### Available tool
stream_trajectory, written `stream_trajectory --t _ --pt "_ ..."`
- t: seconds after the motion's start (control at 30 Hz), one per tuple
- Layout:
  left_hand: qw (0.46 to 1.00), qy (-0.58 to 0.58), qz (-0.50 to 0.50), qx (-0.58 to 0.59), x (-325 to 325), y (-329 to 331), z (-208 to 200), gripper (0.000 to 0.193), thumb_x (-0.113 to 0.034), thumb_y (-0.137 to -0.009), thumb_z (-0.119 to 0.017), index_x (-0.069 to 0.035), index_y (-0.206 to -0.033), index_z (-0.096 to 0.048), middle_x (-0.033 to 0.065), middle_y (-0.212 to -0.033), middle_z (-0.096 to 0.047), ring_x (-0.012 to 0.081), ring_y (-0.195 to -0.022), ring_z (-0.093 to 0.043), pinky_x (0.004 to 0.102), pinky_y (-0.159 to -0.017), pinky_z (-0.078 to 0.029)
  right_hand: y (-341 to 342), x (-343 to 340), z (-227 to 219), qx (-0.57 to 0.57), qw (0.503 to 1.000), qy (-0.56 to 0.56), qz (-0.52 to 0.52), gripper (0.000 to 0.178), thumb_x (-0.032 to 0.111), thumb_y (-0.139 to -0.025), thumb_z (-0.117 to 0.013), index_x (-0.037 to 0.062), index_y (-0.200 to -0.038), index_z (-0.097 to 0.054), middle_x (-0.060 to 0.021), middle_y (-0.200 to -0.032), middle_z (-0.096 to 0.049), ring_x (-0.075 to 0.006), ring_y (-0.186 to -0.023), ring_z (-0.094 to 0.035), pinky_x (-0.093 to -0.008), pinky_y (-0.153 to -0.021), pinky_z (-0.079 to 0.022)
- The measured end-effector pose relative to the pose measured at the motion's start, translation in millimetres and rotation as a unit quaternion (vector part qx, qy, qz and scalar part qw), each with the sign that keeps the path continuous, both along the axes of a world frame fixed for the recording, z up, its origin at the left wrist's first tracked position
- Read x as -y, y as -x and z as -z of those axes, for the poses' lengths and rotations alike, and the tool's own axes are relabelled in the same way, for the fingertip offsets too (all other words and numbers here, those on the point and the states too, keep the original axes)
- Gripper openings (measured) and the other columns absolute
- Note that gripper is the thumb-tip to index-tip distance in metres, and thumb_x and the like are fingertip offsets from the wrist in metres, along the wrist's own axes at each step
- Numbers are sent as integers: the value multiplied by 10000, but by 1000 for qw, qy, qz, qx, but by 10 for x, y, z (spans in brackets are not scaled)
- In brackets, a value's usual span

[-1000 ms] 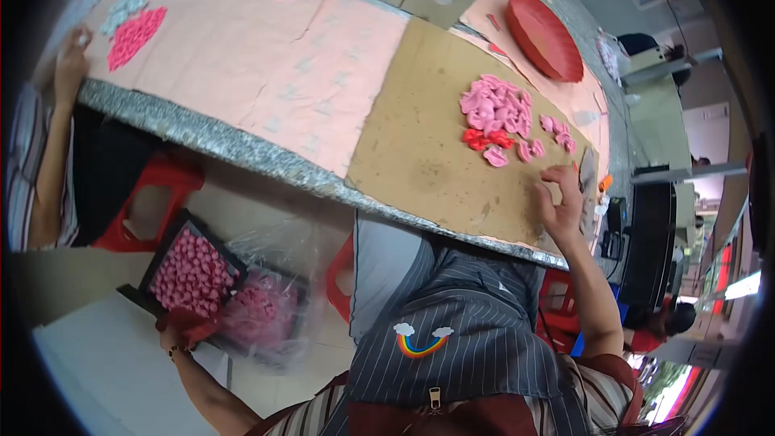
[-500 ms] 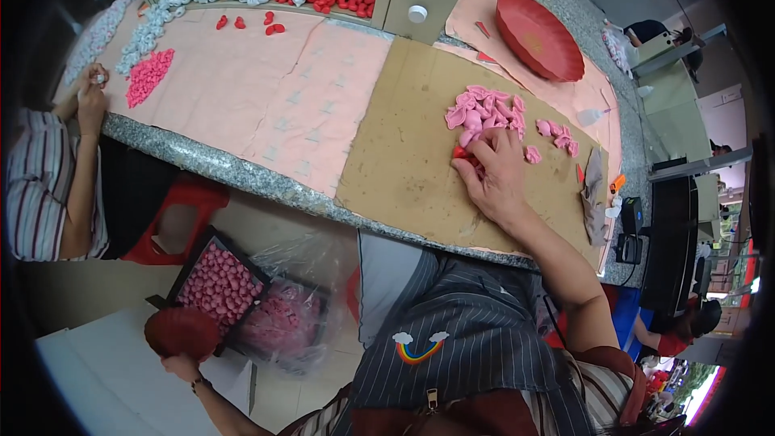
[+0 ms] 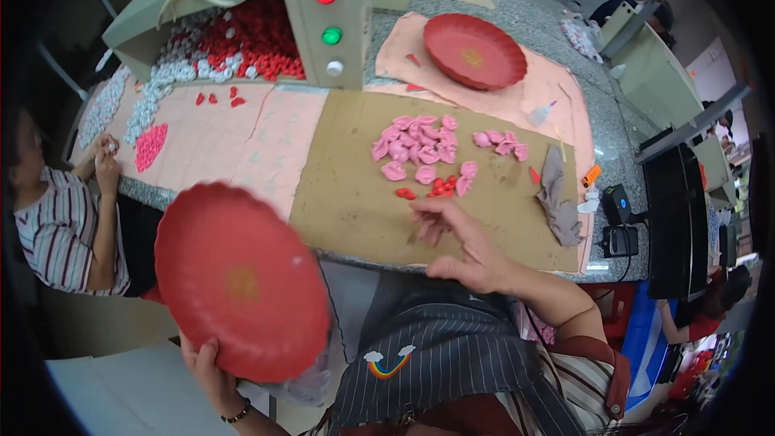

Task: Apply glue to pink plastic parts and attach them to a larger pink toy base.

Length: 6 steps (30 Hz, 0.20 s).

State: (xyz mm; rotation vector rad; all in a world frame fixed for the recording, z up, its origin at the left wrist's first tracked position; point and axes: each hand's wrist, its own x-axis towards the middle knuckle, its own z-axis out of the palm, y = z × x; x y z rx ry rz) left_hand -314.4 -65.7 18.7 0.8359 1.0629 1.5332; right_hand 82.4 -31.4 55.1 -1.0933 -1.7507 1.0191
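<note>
My left hand (image 3: 211,367) is low in the lower left of the frame, gripping the bottom edge of a big red plate (image 3: 240,281), fingers closed on its rim. The plate tilts up toward me and covers part of the table edge behind it.

My right hand (image 3: 460,244) sits just right of centre, over the near part of the brown board (image 3: 355,194). The fingers are loosely curled with the tips pointing left; I cannot tell whether they pinch anything. The hand lies just below a few small red pieces (image 3: 440,188) and near the heap of pink pieces (image 3: 416,145), not touching either. A smaller bunch of pink pieces (image 3: 500,143) lies to the right of the heap.

In the upper right of the frame a second red plate (image 3: 475,51) rests on a pink sheet (image 3: 557,89). A grey rag (image 3: 559,198) lies at the right end of the board. In the upper left a green machine (image 3: 323,0) with round lamps on its face holds a heap of red and white pieces (image 3: 242,36), and a wider pink mat (image 3: 234,141) spreads below it.

At the left edge another person in a striped shirt (image 3: 56,230) sits with both hands raised close together
</note>
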Motion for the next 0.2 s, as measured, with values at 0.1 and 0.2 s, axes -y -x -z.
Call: stream_trajectory --t 0.1,0.2 --pt "988 -59 137 -38 -588 -805 -333 619 16 -726 -457 39 -1334 -338 121 -1276 -467 212 -1159 -468 316 -1008 -329 -29 110 -247 -192 974 118 -16 809 317 -786 -679 32 -1387 -219 -104 -1261 -396 -211 -1075 -468 -326 -893 -398" --pt "966 -122 226 -40 -990 -1688 -608 678 43 -706 -477 25 -1363 -311 95 -1369 -374 192 -1252 -363 313 -1050 -263 -328 165 -201 -162 981 55 90 831 237 -790 -676 83 -1417 -152 -122 -1381 -297 -239 -1295 -297 -363 -1062 -258"
